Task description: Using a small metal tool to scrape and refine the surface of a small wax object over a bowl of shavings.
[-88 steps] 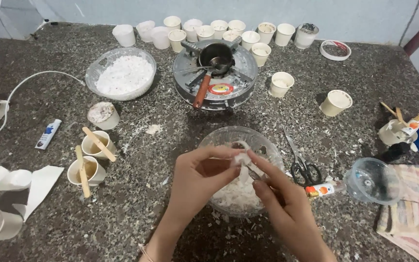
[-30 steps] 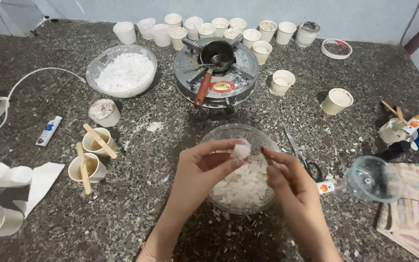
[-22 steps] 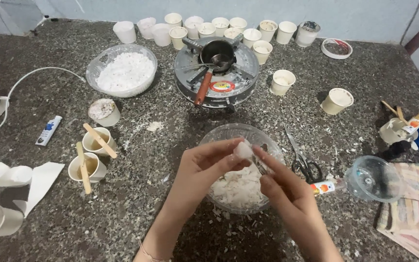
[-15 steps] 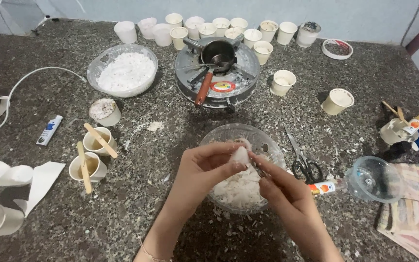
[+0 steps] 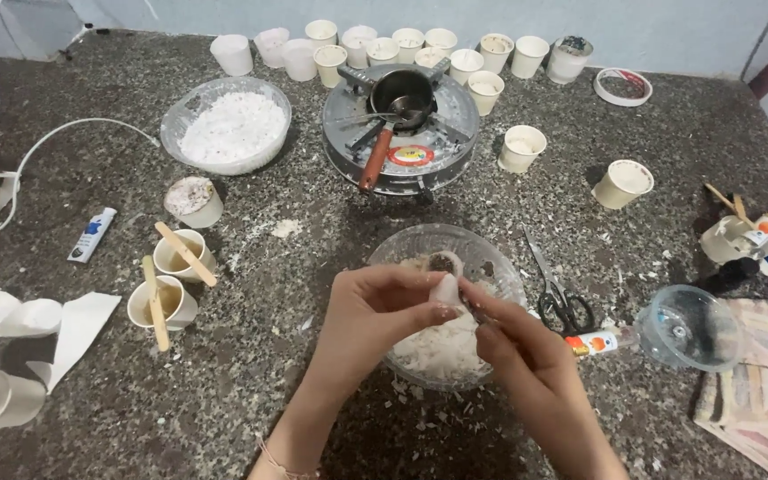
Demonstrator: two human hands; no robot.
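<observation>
White wax, a small pale lump, was pinched between the fingertips of the left hand and the right hand, both closed on it just above a clear glass bowl of white flakes on the speckled stone table; scissors lay just right of the bowl. Behind it stood a round burner carrying a small dark pot with a red handle; a second bowl of white flakes sat to its left, paper cups around.

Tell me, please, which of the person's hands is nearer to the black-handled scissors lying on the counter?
Right. The right hand is just left of the scissors, over the glass bowl; the left hand lies farther left, beyond it.
</observation>
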